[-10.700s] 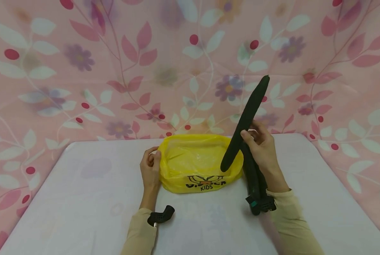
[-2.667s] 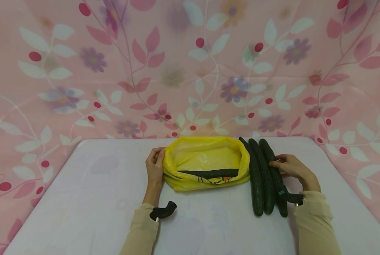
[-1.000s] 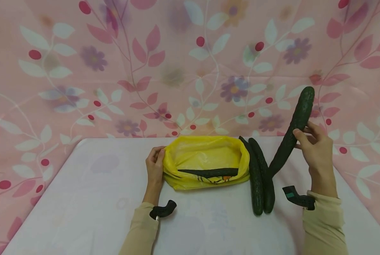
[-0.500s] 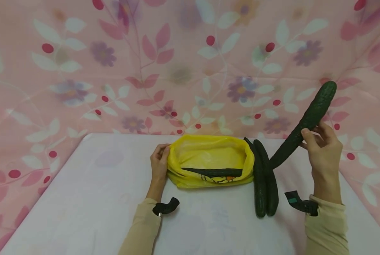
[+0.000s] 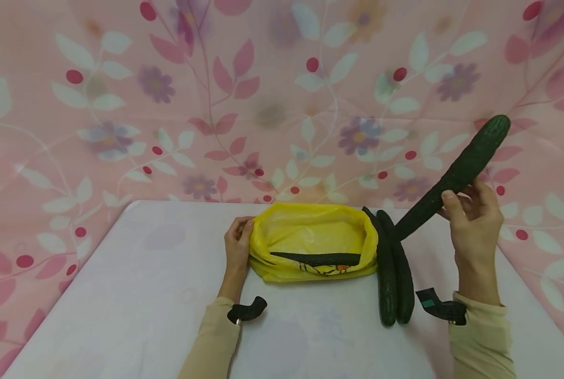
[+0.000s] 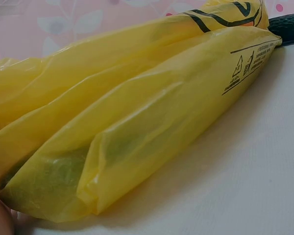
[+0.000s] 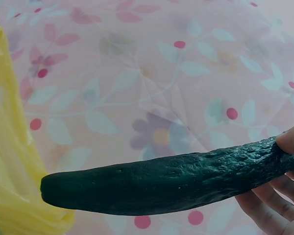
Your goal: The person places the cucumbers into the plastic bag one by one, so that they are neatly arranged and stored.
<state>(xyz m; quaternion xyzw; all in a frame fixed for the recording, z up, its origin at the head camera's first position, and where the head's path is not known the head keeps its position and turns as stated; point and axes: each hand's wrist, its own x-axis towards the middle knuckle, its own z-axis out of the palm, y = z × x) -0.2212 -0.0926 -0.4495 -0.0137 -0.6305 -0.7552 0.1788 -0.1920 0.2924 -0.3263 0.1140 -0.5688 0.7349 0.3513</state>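
A cucumber (image 5: 457, 171) slants upward to the right in my right hand (image 5: 476, 226), pinched between thumb and fingers. Its lower end overlaps two cucumbers (image 5: 402, 284) lying side by side, right of the yellow plastic bag (image 5: 268, 271). The bag's mouth gapes toward me, and one dark cucumber (image 5: 317, 259) shows inside along the front. At the bag's left rim my left hand (image 5: 237, 247) grips the plastic with curled fingers. The right wrist view shows the held cucumber (image 7: 152, 183) with its blunt end overlapping the yellow bag (image 7: 14, 147).
A white-covered table (image 5: 135, 310) bears everything. Behind it hangs a pink flowered cloth (image 5: 282, 105). Each wrist wears a black camera mount (image 5: 247, 310). In the left wrist view, the second end of a cucumber (image 6: 289, 29) sticks out beyond the bag.
Earlier a cucumber was held over the bag; one now lies inside. My right hand has since lifted the rightmost cucumber off the table and tilted its lower end leftward. The left hand stays at the rim.
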